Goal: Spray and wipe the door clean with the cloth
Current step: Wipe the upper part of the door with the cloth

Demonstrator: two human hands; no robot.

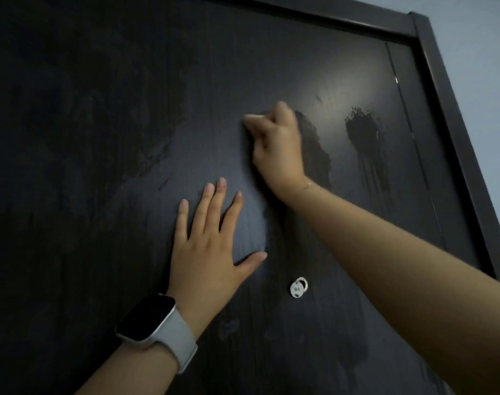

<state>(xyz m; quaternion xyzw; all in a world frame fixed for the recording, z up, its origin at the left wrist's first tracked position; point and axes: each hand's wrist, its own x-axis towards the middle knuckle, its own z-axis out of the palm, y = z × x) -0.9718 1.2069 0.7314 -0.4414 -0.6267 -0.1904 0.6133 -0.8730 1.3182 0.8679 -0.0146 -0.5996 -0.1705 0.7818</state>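
The dark door (106,115) fills the view, with dull wipe streaks across its left half. My right hand (277,149) is curled into a fist pressed against the door's upper middle. It grips the cloth (251,118), of which only a pale blurred edge shows at the fist's left. A dark wet patch (317,155) lies just right of that hand, and a second one with drips (364,138) is farther right. My left hand (208,246) rests flat on the door below, fingers spread, with a watch on the wrist. No spray bottle is in view.
A small round silver peephole cover (299,287) sits on the door below my hands. The dark door frame (442,89) runs along the top and right side, with a pale wall (485,67) beyond it.
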